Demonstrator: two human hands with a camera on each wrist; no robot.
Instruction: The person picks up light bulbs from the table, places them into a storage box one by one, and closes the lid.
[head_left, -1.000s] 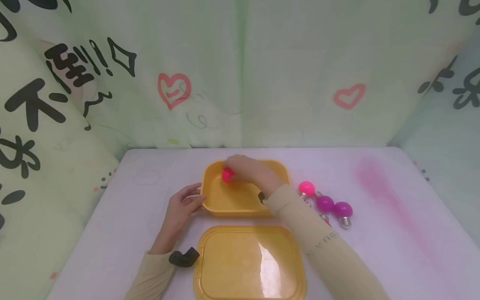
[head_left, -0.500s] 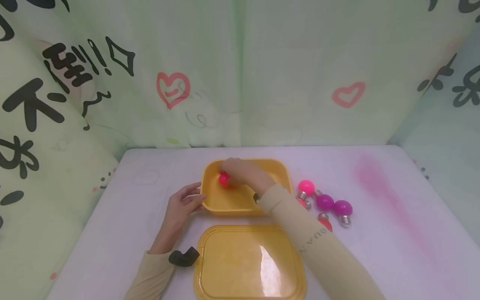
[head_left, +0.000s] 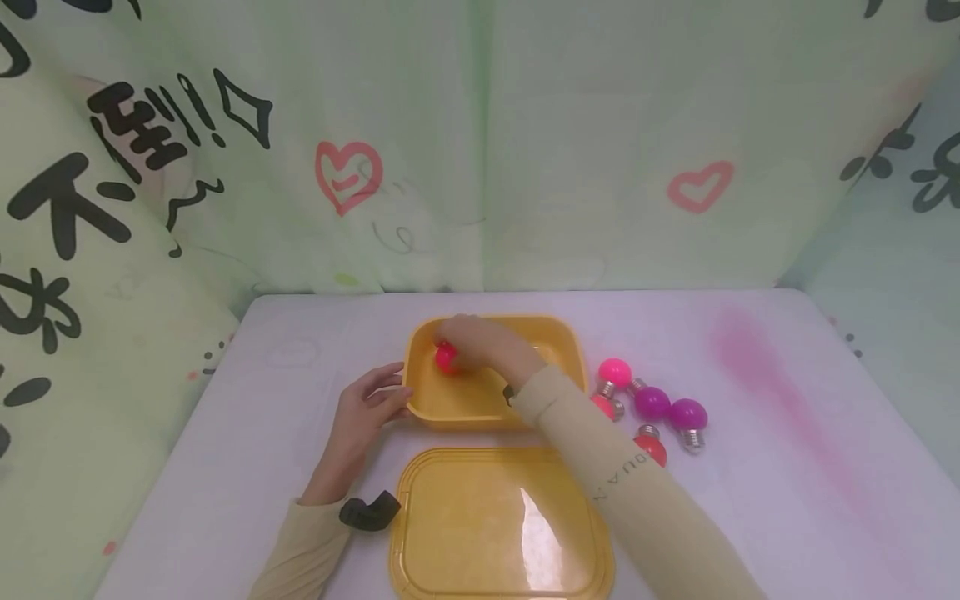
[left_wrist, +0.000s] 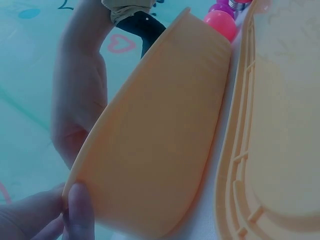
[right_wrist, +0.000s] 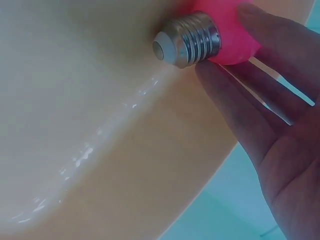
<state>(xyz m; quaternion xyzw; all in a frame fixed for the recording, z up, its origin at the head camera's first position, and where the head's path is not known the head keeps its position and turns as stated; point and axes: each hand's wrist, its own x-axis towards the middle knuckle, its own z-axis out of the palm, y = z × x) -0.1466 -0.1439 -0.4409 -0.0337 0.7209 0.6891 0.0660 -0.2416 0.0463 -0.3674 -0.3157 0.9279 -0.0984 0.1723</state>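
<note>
A yellow plastic box [head_left: 457, 408] stands at the middle of the table. My left hand [head_left: 363, 417] holds its left side; in the left wrist view the thumb [left_wrist: 80, 207] and fingers meet at the rim's corner. Inside the box, at its left part, my right hand [head_left: 491, 342] holds a pink light bulb [head_left: 446, 358]. The right wrist view shows the bulb's silver screw base [right_wrist: 187, 42] pointing away from the palm, close to the box floor. The fingers and thumb lie around the pink globe. Part of the box is hidden by my right forearm.
A yellow lid [head_left: 480, 525] lies flat in front of the box. Right of the box lie several bulbs: a pink bulb [head_left: 615, 372], a purple bulb [head_left: 651, 403], another purple bulb [head_left: 687, 414] and a red bulb [head_left: 651, 448]. A green-white curtain [head_left: 570, 233] hangs behind the table.
The right hand has moved slightly lower and left within the box, carrying the pink light bulb. The right forearm has shifted a little left, uncovering more of the bulbs. The left hand stays put.
</note>
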